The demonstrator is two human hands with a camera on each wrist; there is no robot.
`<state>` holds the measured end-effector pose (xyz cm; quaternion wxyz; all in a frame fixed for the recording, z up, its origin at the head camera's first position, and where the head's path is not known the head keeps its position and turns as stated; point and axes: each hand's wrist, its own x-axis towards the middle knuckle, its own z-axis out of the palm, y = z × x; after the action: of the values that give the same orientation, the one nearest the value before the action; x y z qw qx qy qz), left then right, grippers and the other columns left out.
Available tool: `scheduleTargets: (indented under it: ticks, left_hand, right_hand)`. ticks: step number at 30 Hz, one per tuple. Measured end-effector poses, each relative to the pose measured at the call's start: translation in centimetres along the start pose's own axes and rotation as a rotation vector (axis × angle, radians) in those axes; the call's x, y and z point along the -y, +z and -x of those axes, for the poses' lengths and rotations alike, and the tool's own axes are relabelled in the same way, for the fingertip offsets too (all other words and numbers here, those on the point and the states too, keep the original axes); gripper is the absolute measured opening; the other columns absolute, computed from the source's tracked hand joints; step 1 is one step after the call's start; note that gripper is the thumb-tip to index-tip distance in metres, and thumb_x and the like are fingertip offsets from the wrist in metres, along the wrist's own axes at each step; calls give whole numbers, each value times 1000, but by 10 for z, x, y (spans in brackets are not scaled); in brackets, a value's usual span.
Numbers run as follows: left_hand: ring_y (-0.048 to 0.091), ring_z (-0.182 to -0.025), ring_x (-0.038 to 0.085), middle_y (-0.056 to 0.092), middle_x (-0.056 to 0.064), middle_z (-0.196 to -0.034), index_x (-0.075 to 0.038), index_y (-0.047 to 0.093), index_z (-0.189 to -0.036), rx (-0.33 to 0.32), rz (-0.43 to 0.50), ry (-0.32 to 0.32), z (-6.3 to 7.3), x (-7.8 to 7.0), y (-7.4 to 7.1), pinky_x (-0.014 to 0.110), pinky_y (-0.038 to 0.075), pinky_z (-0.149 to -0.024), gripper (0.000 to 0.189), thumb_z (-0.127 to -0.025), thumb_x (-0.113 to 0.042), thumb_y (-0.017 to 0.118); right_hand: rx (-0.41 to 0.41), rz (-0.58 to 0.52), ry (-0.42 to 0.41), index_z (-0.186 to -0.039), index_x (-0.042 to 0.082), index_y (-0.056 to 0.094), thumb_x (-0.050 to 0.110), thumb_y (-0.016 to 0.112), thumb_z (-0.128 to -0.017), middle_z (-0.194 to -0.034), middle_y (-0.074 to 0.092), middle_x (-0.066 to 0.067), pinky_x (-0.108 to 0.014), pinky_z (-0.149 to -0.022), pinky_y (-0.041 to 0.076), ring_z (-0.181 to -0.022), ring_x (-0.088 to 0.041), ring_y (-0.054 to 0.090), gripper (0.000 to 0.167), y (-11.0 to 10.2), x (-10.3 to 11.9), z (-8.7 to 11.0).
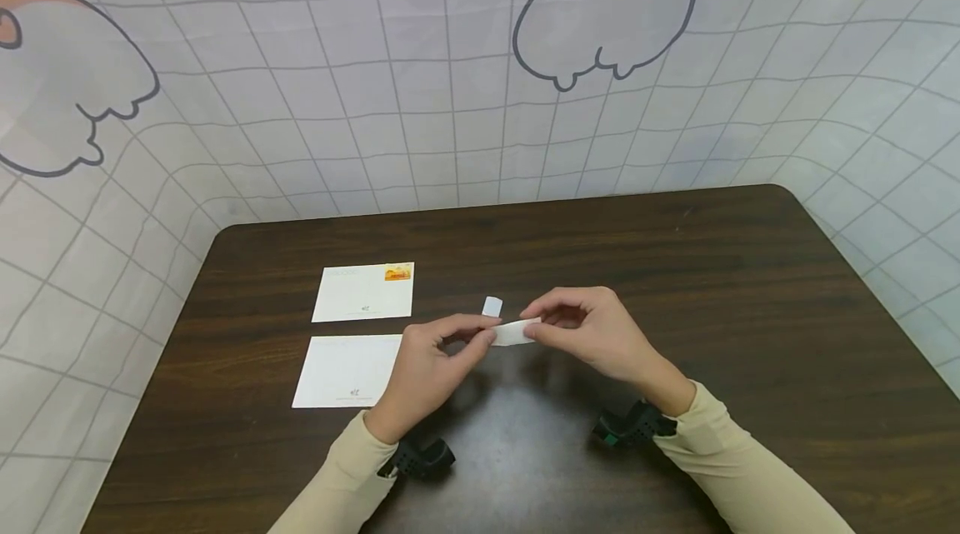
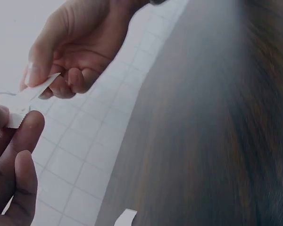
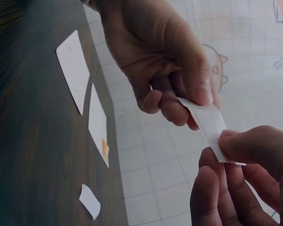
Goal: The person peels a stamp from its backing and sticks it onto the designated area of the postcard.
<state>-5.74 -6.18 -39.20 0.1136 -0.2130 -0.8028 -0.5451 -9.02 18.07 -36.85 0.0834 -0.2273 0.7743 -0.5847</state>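
Note:
Both hands hold a small white strip with toothed edges, like a stamp seen from its back, level over the table. My left hand pinches its left end between thumb and fingers. The right hand pinches the other end. In the right wrist view the strip shows its plain white side, toothed along the edges. Just beyond the fingertips lies a small white paper piece on the table. To the left is a white card, its right edge partly behind the left hand. Above it lies another card bearing an orange-yellow stamp.
The dark wooden table has rounded far corners. Behind and beside it hangs a white grid-patterned curtain with cartoon animal drawings. Each wrist wears a black camera mount, one at the left wrist and one at the right.

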Motion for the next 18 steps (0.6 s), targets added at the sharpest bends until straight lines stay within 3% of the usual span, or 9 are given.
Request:
scheduleTargets:
  ticks: [5,9,12,18]
  left_hand:
    - [77,-90,5,82,10,-104,-5,78,-115,22,116,-152,0,-2,1,25,64,-83,21,-95,-13,75]
    - [78,-89,6,81,13,-102,-6,77,-116,51,194,-235,1,-2,2,22,63,-82,22,-96,-14,74]
    - [80,-88,10,82,14,-100,-10,77,-117,74,245,-279,2,-1,1,22,62,-81,22,-96,-16,74]
    - [80,-89,13,82,13,-98,-11,77,-117,57,249,-315,2,-1,-1,21,61,-81,23,-96,-19,75]
  right_hand:
    - [-18,8,18,-101,10,78,11,80,-90,-92,76,-12,-24,-67,61,-73,-21,72,12,2,0,1]
    - [-22,4,29,-102,10,78,11,80,-90,-93,76,-13,-24,-67,61,-73,-17,71,13,3,-1,2]
    - [-30,9,34,-104,10,78,12,80,-90,-94,76,-12,-24,-67,61,-73,-13,70,14,5,-1,3]
    - [-70,26,13,-105,11,78,13,81,-89,-97,77,-10,-24,-71,62,-77,-13,71,16,9,2,3]
